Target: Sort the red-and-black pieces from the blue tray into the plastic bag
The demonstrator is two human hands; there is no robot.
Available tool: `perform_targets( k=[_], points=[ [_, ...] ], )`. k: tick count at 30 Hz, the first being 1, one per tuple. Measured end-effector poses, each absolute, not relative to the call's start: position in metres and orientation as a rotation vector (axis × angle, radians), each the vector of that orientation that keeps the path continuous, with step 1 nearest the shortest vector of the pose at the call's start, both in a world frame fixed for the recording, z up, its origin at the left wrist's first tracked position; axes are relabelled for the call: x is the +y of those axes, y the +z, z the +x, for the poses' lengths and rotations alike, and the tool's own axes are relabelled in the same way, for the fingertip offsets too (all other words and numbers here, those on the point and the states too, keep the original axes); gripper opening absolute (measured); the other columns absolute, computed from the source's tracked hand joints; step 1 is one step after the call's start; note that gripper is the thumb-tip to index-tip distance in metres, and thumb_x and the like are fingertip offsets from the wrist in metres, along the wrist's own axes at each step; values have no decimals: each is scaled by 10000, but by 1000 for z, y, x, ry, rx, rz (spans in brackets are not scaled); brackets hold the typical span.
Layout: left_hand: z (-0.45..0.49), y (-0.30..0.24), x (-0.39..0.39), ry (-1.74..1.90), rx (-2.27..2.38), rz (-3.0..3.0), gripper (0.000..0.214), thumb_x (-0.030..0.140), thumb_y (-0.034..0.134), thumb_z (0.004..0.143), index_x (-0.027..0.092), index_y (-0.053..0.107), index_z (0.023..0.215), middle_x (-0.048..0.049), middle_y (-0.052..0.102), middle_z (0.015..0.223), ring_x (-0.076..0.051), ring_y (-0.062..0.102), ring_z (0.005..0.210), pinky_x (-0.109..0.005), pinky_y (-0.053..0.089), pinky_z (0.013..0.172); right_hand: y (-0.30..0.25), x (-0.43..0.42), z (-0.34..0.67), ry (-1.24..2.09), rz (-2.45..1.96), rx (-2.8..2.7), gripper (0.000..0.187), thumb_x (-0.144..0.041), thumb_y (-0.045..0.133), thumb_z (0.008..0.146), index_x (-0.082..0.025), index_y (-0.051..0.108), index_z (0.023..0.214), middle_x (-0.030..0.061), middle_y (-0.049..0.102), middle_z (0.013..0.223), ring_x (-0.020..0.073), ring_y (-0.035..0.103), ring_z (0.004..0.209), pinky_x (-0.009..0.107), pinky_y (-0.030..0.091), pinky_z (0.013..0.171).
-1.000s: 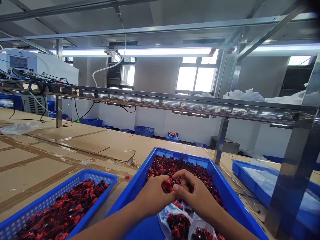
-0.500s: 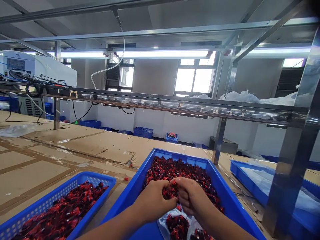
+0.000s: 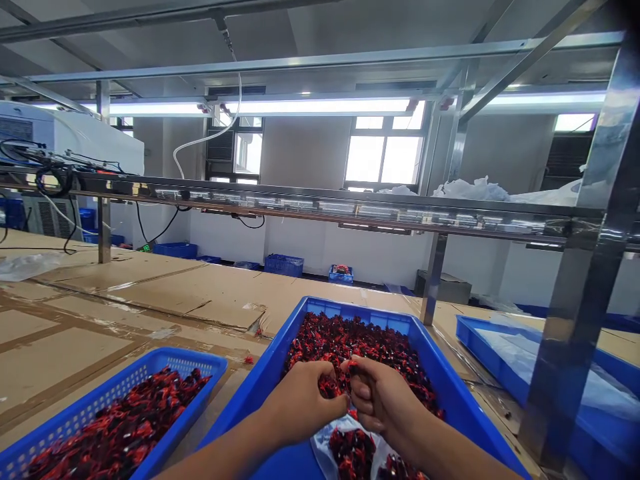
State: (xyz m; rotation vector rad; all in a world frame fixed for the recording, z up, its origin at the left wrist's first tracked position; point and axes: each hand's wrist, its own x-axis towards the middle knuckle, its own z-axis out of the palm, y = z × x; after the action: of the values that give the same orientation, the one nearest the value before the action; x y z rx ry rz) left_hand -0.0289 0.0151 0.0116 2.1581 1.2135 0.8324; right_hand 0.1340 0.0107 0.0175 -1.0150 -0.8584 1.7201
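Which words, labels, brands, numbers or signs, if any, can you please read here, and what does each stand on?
No text can be read.
Grey panel on the white machine: perhaps a label, too small and blurred to read.
Green patch: too small to tell whether it is a sign.
Tray and basket: no lettering visible.

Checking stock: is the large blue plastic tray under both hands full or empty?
Partly full: small red-and-black pieces cover the far part of the blue tray; bare floor shows at its near left.
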Motion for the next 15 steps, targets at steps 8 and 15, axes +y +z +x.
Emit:
perform_targets(
  k=[8, 15],
  points=[
    [-30, 14, 17, 844, 1274, 2181, 267, 435, 607, 769, 188, 685, 830, 34, 630, 684, -124, 484, 608, -224, 304, 569, 19, 12, 141, 1692, -918, -1041, 312, -477, 419, 860, -200, 507, 744, -49, 432, 588, 83, 362, 411, 185, 164, 330],
    [-31, 6, 18, 841, 1243, 2198, 163, 358, 626, 727, 209, 669, 777, 51, 617, 674, -116, 491, 615, -213, 263, 502, 25, -5, 138, 532, -1327, -1929, 166, -335, 725, 707, -196, 656, 767, -49, 516, 550, 108, 446, 536, 224, 267, 497]
  ],
)
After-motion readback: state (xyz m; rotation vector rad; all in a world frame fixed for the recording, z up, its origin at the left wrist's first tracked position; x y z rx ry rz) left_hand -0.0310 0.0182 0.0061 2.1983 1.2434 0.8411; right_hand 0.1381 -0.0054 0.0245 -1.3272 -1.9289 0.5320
